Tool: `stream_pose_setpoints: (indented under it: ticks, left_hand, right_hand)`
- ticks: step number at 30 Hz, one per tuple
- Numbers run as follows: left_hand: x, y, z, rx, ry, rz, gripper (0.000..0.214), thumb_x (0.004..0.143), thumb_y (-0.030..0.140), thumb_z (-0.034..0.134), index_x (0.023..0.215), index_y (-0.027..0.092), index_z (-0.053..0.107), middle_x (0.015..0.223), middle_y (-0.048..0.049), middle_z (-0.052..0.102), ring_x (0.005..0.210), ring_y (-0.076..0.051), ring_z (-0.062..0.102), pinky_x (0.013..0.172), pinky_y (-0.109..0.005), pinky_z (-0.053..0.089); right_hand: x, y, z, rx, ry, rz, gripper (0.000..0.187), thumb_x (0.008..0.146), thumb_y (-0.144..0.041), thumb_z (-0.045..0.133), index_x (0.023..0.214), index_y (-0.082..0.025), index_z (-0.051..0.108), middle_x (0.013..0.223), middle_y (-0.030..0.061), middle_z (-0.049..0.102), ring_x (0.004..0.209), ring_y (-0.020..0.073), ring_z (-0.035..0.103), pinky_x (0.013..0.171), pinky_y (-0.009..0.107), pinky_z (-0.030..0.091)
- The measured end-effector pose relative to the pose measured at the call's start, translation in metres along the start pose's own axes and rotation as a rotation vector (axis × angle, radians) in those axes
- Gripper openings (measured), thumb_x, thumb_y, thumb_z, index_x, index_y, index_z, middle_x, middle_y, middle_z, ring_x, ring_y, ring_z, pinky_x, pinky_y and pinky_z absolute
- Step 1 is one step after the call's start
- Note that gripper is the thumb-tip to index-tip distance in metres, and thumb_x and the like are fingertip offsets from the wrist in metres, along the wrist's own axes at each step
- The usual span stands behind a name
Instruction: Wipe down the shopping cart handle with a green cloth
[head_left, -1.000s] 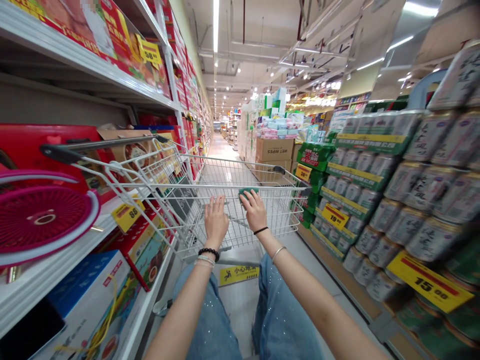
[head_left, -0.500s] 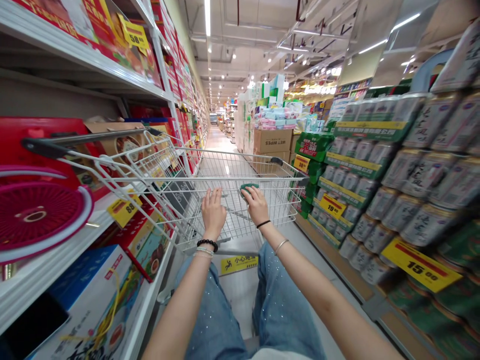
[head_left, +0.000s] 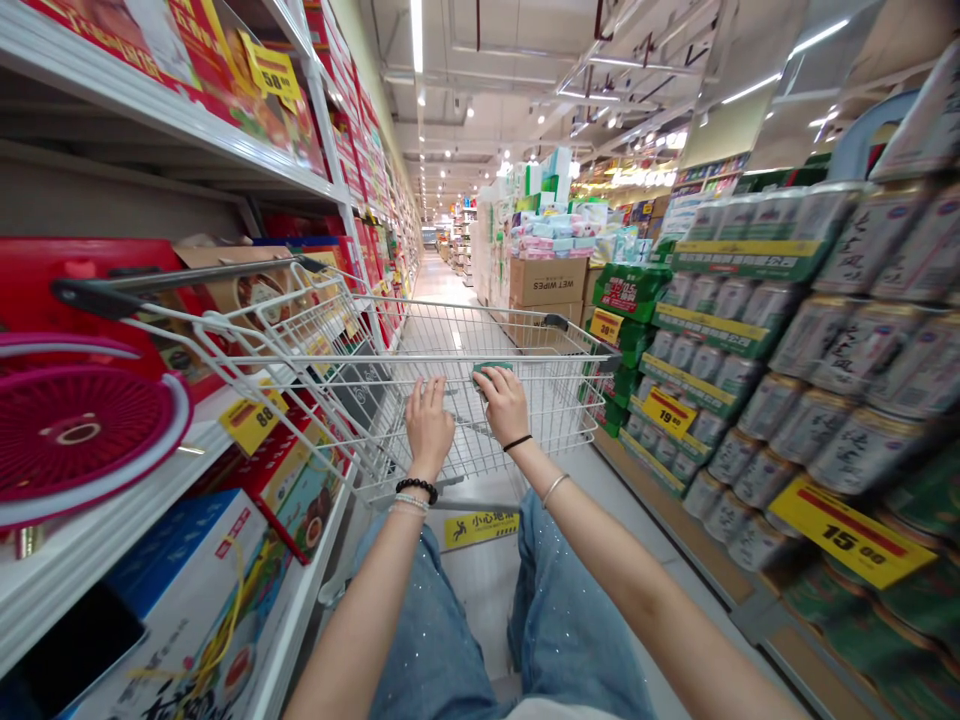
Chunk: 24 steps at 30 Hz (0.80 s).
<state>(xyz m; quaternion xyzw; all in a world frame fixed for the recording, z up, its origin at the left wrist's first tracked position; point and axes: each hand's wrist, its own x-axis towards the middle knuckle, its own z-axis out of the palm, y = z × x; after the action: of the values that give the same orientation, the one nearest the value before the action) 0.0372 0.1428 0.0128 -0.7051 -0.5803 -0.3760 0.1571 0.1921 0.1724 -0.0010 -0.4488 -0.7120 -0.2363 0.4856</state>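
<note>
Facing down a supermarket aisle (head_left: 442, 280), we have shelves of boxed goods (head_left: 150, 108) at nine o'clock and stacked green-labelled cans (head_left: 825, 350) at three, with a wire shopping cart (head_left: 465, 330) ahead at twelve. Its stiff, light mesh should handle easily, and its top rail (head_left: 337, 357) looks the best place to hold. Our right grip (head_left: 502, 405) is clamped over a green handle (head_left: 491, 367) on that rail; our left grip (head_left: 430, 425) curls around the rail just beside it, above a black bead bracelet (head_left: 417, 489).

The wire shopping cart (head_left: 450, 357) fronts the left hand (head_left: 429, 425) and right hand (head_left: 502, 403); a white shelf (head_left: 75, 570) and stacked cans (head_left: 862, 450) hem the aisle floor (head_left: 439, 280).
</note>
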Motion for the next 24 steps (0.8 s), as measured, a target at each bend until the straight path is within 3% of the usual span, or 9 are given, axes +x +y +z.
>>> stream_pose_setpoints:
  ticks: [7, 12, 18, 24]
  left_hand:
    - [-0.001, -0.004, 0.003, -0.018, 0.015, 0.009, 0.064, 0.079, 0.005, 0.044, 0.142, 0.014, 0.049, 0.148, -0.0093, 0.052, 0.145, -0.027, 0.034, 0.119, -0.045, 0.033]
    - [-0.001, -0.004, 0.006, -0.011, 0.012, 0.001, 0.065, 0.079, 0.006, 0.044, 0.142, 0.014, 0.048, 0.148, -0.0086, 0.051, 0.146, -0.026, 0.033, 0.120, -0.044, 0.032]
    - [0.001, -0.003, -0.002, 0.017, -0.023, 0.018, 0.063, 0.079, 0.007, 0.044, 0.142, 0.015, 0.049, 0.148, -0.0080, 0.052, 0.144, -0.027, 0.035, 0.119, -0.045, 0.032]
    - [0.001, -0.002, -0.003, 0.013, -0.022, 0.013, 0.063, 0.079, 0.007, 0.044, 0.142, 0.014, 0.049, 0.147, -0.0094, 0.052, 0.144, -0.028, 0.035, 0.119, -0.046, 0.032]
  right_hand:
    - [-0.001, -0.005, 0.000, -0.024, 0.122, -0.069, 0.040, 0.097, -0.010, 0.042, 0.124, -0.026, 0.066, 0.128, 0.0065, 0.066, 0.128, 0.0219, 0.053, 0.116, 0.046, 0.036]
    - [-0.002, -0.007, 0.009, -0.004, 0.002, -0.105, 0.038, 0.097, -0.014, 0.047, 0.127, -0.028, 0.065, 0.137, 0.0060, 0.061, 0.138, 0.0238, 0.046, 0.116, 0.047, 0.036]
    - [-0.008, 0.000, 0.002, 0.016, -0.071, -0.061, 0.042, 0.095, -0.008, 0.044, 0.127, -0.026, 0.064, 0.134, 0.0069, 0.063, 0.132, 0.0213, 0.052, 0.115, 0.041, 0.040]
    - [-0.004, 0.021, -0.009, 0.023, -0.011, -0.062, 0.052, 0.093, -0.003, 0.036, 0.130, -0.029, 0.063, 0.136, 0.0051, 0.060, 0.136, 0.0215, 0.046, 0.119, 0.049, 0.035]
